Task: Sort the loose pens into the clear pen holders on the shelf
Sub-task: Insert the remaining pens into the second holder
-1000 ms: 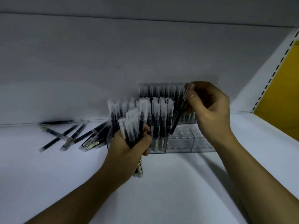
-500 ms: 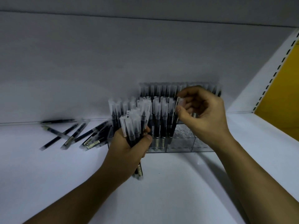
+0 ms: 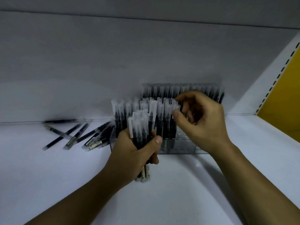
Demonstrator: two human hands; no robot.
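Left hand (image 3: 138, 153) is clenched round a bundle of pens (image 3: 141, 127), caps up, their lower ends sticking out beneath the fist. It hovers just in front of the left part of the clear pen holder (image 3: 183, 147). Right hand (image 3: 201, 120) is curled over the holder's middle, with thumb and forefinger on either side of the cap of a pen (image 3: 176, 108) that stands upright in a front slot. Blur hides whether they actually grip it.

Capped pens fill the holder's left side and its taller back row (image 3: 162, 90). The front right section shows open holes, right under the right hand's palm. Loose pens (image 3: 73, 137) lie crisscrossed on the white shelf (image 3: 178, 200) to the holder's left, the nearest touching its side.

Broad white shelf surface stretches from the holder's front edge toward the viewer, and on the right to the slotted upright (image 3: 274, 82) beside a yellow panel (image 3: 287, 95). A plain grey back panel (image 3: 97, 62) closes the rear, directly behind the holder. Lighting is dim.
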